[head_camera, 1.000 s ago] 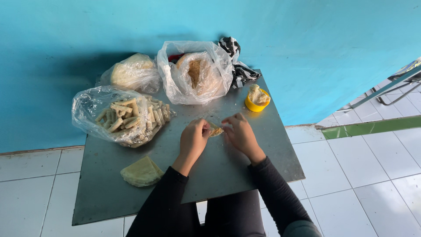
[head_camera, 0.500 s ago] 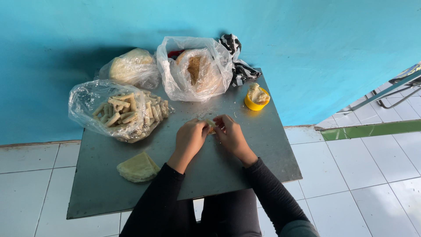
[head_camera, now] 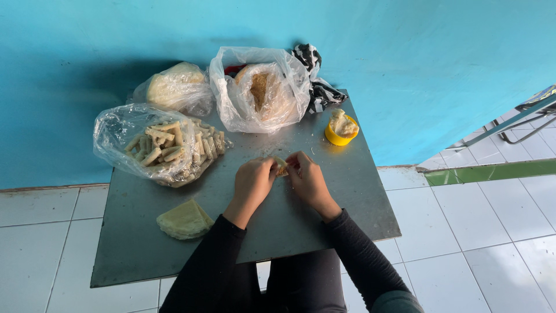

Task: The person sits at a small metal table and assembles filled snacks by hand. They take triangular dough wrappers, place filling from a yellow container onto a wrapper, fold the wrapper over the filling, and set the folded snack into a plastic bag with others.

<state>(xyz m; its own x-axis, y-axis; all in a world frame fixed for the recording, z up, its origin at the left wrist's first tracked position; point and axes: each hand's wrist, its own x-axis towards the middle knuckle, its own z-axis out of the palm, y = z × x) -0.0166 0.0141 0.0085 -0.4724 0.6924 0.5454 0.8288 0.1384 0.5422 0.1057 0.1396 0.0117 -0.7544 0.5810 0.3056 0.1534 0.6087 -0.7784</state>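
We see the left hand point(head_camera: 252, 183) and right hand point(head_camera: 307, 179) pinching one small filled wrapper point(head_camera: 281, 168) together, mid-table point(head_camera: 324, 214); its fold is hard to make out. We judge the filling could squeeze out if pinched unevenly. Since earlier, the hands sit marginally farther, little else changed.
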